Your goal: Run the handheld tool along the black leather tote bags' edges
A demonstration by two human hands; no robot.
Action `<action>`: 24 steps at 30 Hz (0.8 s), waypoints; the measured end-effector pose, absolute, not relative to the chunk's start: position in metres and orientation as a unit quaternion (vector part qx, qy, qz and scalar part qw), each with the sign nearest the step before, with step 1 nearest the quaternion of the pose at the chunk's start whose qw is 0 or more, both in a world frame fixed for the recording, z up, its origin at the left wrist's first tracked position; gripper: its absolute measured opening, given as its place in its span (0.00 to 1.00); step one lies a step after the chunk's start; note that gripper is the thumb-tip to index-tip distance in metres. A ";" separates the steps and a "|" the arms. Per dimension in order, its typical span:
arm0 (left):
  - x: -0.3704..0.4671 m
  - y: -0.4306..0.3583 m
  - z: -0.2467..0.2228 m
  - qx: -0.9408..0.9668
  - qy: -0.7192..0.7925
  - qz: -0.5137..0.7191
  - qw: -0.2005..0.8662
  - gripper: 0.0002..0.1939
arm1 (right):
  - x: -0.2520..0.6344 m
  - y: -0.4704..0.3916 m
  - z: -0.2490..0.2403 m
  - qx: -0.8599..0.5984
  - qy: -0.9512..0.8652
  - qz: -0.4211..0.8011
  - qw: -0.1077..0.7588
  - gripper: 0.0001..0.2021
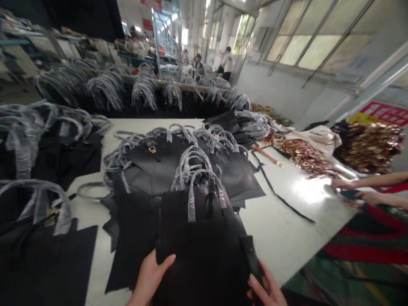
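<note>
In front of me lies a black handbag panel (200, 250), its plastic-wrapped handle (191, 199) pointing away from me. My left hand (153, 272) grips the panel's left edge, thumb on top and fingers underneath. At the right edge, my right hand (266, 284) is closed on a black leather strap (250, 255) with a small round stud near its end. Whether those fingers also hold the panel is hidden. A short buckled strap (213, 193) lies beside the handle. Beneath and beyond are more black bag panels (137, 170) with wrapped handles.
Stacks of similar panels (51, 263) cover the table's left side. On the white table (274, 225) at right lie a black cord (280, 197), a brown strap (267, 156) and heaped buckled straps (306, 157). A co-worker's hands (366, 191) are at the right edge. Panels hang on a far rack (137, 93).
</note>
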State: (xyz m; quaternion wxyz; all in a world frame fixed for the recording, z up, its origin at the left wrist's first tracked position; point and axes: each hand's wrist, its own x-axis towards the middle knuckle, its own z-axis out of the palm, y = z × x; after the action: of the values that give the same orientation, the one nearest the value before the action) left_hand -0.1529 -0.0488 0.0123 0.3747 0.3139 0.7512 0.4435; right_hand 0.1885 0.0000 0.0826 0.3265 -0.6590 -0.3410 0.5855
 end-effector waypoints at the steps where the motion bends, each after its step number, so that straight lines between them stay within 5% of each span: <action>1: -0.157 -0.054 0.013 0.334 0.771 0.441 0.316 0.28 | 0.187 0.003 0.085 -0.655 -0.339 0.596 0.318 0.54; 6: -0.139 -0.040 0.039 0.551 0.725 0.413 0.024 0.19 | 0.178 0.023 0.106 -0.654 -0.357 0.605 0.279 0.46; 10: -0.095 -0.007 0.050 0.761 0.569 0.302 0.070 0.22 | 0.169 0.050 0.113 -0.636 -0.379 0.627 0.243 0.37; 17: -0.082 0.008 0.023 0.847 0.489 0.183 0.097 0.24 | 0.152 0.094 0.106 -0.608 -0.360 0.669 0.233 0.24; 24: -0.083 0.006 0.022 0.846 0.490 0.188 0.089 0.24 | 0.155 0.086 0.110 -0.610 -0.360 0.676 0.202 0.28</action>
State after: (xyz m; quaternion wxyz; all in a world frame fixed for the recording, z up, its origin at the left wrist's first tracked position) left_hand -0.0834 0.0060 0.0224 0.0894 0.8463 0.4904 0.1877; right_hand 0.1549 0.0860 0.1102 0.2016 -0.6104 -0.3598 0.6763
